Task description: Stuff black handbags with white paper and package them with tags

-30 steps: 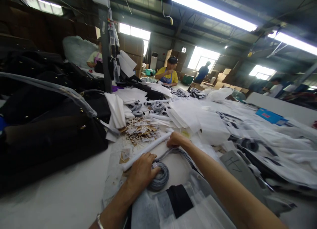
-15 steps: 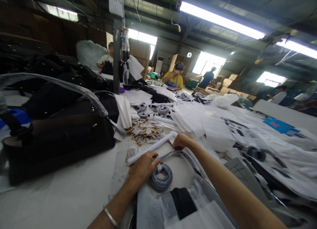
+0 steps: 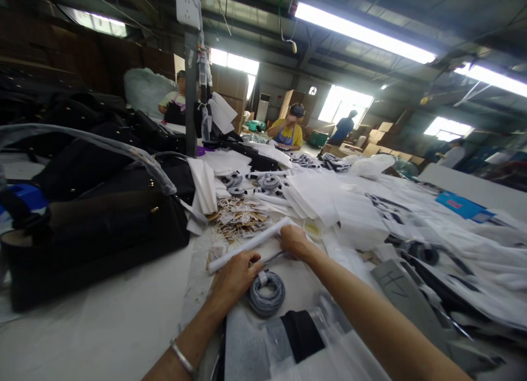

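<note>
The white table (image 3: pixel 111 326) is strewn with pale sheets (image 3: pixel 313 197), a heap of strung tags (image 3: pixel 241 216) and, on the left, a black bag (image 3: pixel 102 244). A grey coil (image 3: pixel 267 305) lies on its near part, just beside the left hand (image 3: pixel 235 278), whose fingers bend close together by a white roll (image 3: pixel 249 246); I cannot tell whether they hold anything. The right hand (image 3: pixel 294 241) curls at the roll's far end, its grip hidden. Beyond are cartons (image 3: pixel 228 87), a bright window (image 3: pixel 343 104) and a co-worker in yellow (image 3: pixel 297 138), under a tube light (image 3: pixel 364 32)
</note>
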Demonstrator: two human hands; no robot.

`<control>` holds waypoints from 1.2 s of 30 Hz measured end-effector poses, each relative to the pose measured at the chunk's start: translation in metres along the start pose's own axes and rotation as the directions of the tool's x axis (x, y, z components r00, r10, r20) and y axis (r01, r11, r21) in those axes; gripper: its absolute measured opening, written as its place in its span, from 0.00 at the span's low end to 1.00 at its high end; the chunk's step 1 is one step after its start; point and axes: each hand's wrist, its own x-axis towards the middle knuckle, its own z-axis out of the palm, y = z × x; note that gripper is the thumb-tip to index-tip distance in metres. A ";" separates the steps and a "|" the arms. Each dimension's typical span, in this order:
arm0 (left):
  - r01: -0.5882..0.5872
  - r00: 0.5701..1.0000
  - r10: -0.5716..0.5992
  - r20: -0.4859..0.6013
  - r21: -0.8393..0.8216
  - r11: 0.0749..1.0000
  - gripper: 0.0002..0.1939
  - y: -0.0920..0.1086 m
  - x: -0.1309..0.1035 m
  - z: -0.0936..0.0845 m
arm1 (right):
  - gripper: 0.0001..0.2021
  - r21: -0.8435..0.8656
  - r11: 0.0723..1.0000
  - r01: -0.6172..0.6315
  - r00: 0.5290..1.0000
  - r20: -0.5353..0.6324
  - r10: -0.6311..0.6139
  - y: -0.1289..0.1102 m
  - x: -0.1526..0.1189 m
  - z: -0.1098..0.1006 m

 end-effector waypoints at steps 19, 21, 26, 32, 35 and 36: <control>-0.152 0.988 0.142 0.054 0.265 0.952 0.14 0.007 -0.011 0.003 | 0.09 0.928 0.369 0.042 0.988 -0.093 0.122 0.071 -0.038 -0.026; -0.175 0.984 0.162 0.072 0.268 0.947 0.15 0.006 -0.012 0.002 | 0.14 0.944 0.324 0.056 0.985 -0.105 0.137 0.069 -0.048 -0.021; -0.183 0.983 0.165 0.084 0.276 0.944 0.17 0.003 -0.011 0.004 | 0.11 0.858 0.478 0.191 0.946 -0.290 0.143 0.054 -0.081 -0.017; -0.139 0.990 0.137 0.028 0.287 0.948 0.15 0.008 -0.010 0.004 | 0.06 0.613 0.629 0.479 0.848 -0.509 -0.150 0.018 -0.124 -0.018; -0.133 0.990 0.140 -0.004 0.281 0.951 0.15 0.010 -0.011 0.000 | 0.05 0.539 0.569 0.621 0.771 -0.552 -0.318 0.005 -0.133 -0.009; -0.135 0.989 0.145 -0.015 0.278 0.951 0.16 0.010 -0.011 -0.002 | 0.06 0.507 0.568 0.648 0.750 -0.557 -0.357 0.002 -0.135 -0.005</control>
